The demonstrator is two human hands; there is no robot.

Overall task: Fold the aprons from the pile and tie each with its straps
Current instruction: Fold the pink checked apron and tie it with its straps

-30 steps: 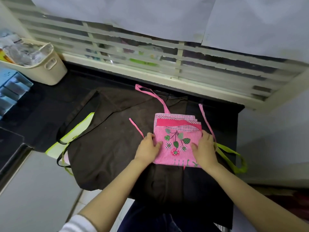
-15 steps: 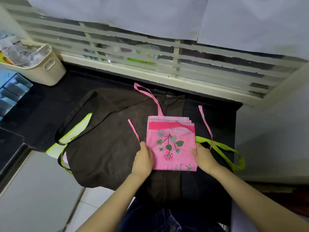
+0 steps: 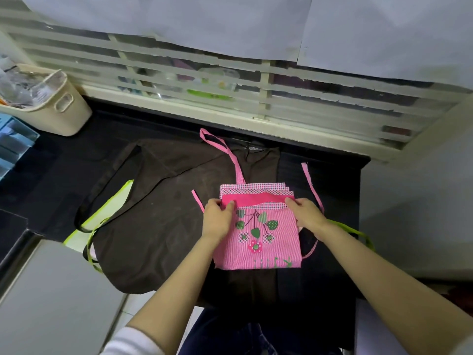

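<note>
From the head view we see the pink apron folded into a square packet. It lies on a brown apron spread over the black counter, close to the person's body. The left hand curls its fingers round the packet's left edge, and the right hand curls round the right edge, both level with the checked pocket band. We judge this two-sided hold keeps the layers squared, ready for another fold or the tying. The straps lie loose outside the packet, within reach: the neck loop runs back toward the window, the left strap sits just beside the left hand and the right strap trails past the right hand. A green strap shows under the right wrist. A basket stands well apart at the far left.
</note>
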